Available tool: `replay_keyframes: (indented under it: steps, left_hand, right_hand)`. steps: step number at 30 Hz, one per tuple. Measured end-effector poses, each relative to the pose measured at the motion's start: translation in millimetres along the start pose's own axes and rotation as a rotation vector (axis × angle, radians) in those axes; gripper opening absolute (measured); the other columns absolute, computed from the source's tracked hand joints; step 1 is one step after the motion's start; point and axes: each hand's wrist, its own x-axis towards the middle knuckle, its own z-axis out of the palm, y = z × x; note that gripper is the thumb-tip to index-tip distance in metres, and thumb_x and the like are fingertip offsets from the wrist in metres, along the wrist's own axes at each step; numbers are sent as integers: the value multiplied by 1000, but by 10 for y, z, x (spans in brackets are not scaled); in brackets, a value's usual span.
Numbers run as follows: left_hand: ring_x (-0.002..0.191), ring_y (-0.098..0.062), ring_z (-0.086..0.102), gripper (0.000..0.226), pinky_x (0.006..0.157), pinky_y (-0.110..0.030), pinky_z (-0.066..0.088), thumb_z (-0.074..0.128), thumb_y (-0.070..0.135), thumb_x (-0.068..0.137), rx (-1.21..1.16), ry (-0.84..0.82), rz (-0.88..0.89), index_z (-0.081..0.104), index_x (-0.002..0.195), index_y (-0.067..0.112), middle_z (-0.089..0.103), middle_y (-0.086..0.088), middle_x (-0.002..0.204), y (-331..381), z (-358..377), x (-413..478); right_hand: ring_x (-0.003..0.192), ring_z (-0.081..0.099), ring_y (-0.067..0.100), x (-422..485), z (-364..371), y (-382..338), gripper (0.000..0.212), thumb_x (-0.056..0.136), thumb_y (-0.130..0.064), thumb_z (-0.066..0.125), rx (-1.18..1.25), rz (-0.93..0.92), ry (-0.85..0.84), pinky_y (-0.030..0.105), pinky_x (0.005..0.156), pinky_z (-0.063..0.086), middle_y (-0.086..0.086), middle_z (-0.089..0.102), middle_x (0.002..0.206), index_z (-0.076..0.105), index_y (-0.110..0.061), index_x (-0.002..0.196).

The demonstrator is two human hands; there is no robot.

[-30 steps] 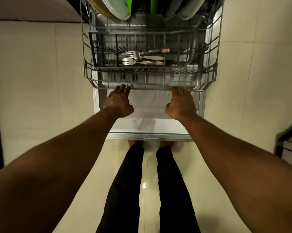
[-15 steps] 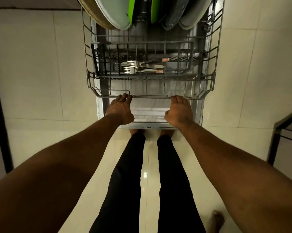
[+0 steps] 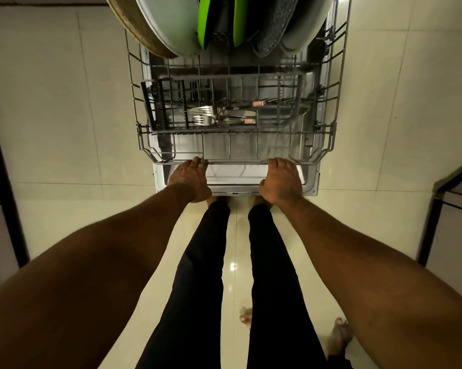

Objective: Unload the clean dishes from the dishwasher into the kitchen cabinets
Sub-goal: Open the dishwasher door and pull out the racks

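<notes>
We see the dishwasher rack (image 3: pixel 330 134) drawn out above the open door (image 3: pixel 240 179), and it is still loaded. At its far end, plates (image 3: pixel 168 25) stand on edge in a row: a tan one, a pale grey one, two bright green ones, a dark speckled one and another grey one. Nearer to us, the dark cutlery basket (image 3: pixel 158 107) lies across the rack, with two forks (image 3: pixel 202 114) lying flat in it, tines to the left.

Both hands are on the rack's front wire. The left grip (image 3: pixel 191 179) has its fingers curled over the wire near the left corner. The right grip (image 3: pixel 282 182) is curled over it in the same way near the right corner. We cannot see the fingertips beneath.

Below us are black trousers (image 3: pixel 203 262) and bare feet (image 3: pixel 340 335) on a pale tiled floor (image 3: pixel 64 129).
</notes>
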Motion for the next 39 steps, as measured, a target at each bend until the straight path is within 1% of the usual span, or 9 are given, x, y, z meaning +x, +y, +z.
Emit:
replay_keyframes:
  steps: [7, 12, 18, 24, 27, 30, 34, 36, 39]
  left_hand:
    - [151, -25, 8, 89, 122, -36, 14, 59, 37, 89, 2, -34, 7, 6, 157, 13, 5, -8, 164, 14, 22, -52]
    - [150, -24, 11, 85, 120, -34, 16, 57, 32, 90, 27, -20, 25, 7, 156, 12, 10, -6, 163, 30, -9, -67]
    - [151, -24, 2, 92, 121, -41, 20, 59, 30, 88, -85, -85, -41, -2, 157, 19, -12, -1, 164, 14, -146, -242]
    - [151, -22, -1, 86, 122, -38, 11, 49, 27, 91, -127, 40, -49, -7, 156, 16, -13, -4, 163, -26, -569, -577]
    - [151, -21, -3, 82, 121, -34, 6, 45, 27, 93, -153, 133, -55, -6, 156, 14, -9, -6, 164, -16, -913, -660]
    - [151, -20, -4, 81, 121, -33, 3, 44, 25, 92, -187, 230, -29, -4, 156, 12, -7, -6, 164, -5, -1336, -639]
    - [151, -21, -3, 82, 123, -34, 4, 44, 27, 92, -186, 371, -2, -4, 156, 11, -6, -7, 164, 29, -2014, -622]
    - [151, -21, -3, 81, 123, -35, 5, 44, 27, 94, -186, 457, 14, -5, 156, 11, -6, -7, 164, 33, -2358, -631]
    - [151, -20, -2, 83, 122, -34, 6, 47, 28, 94, -225, 542, 17, -5, 156, 12, -5, -5, 165, 20, -2839, -641]
  right_hand:
    - [136, 34, 28, -78, 63, 29, 66, 85, -27, 64, 25, -11, 21, 37, 119, 21, 10, 43, 144, 38, -9, 143]
    - [135, 35, 28, -65, 46, 30, 65, 84, -27, 64, 27, -6, 13, 37, 118, 23, 10, 45, 142, 39, -9, 142]
    - [139, 32, 28, -65, -148, 10, 70, 86, -29, 63, 37, -17, -72, 39, 120, 20, 11, 40, 148, 34, -9, 146]
    - [141, 28, 28, -144, -680, -117, 77, 84, -27, 67, 77, -49, -8, 37, 121, 17, 11, 35, 151, 29, -9, 148]
    - [142, 27, 28, -134, -1077, -230, 73, 88, -27, 60, 97, -89, 64, 38, 121, 18, 11, 34, 152, 27, -10, 150]
    - [137, 32, 29, -65, -1516, -310, 68, 88, -26, 60, 88, -136, 149, 37, 116, 22, 11, 39, 147, 32, -10, 147]
    - [130, 41, 33, 157, -2146, -422, 74, 78, -26, 70, 76, -158, 279, 38, 112, 31, 15, 45, 142, 39, -7, 143]
    - [129, 42, 36, 283, -2473, -477, 73, 77, -24, 68, 60, -189, 377, 41, 111, 34, 18, 46, 142, 41, -4, 142]
    - [140, 30, 34, 437, -2993, -602, 76, 86, -24, 61, 54, -193, 467, 43, 116, 29, 15, 29, 155, 27, -7, 150]
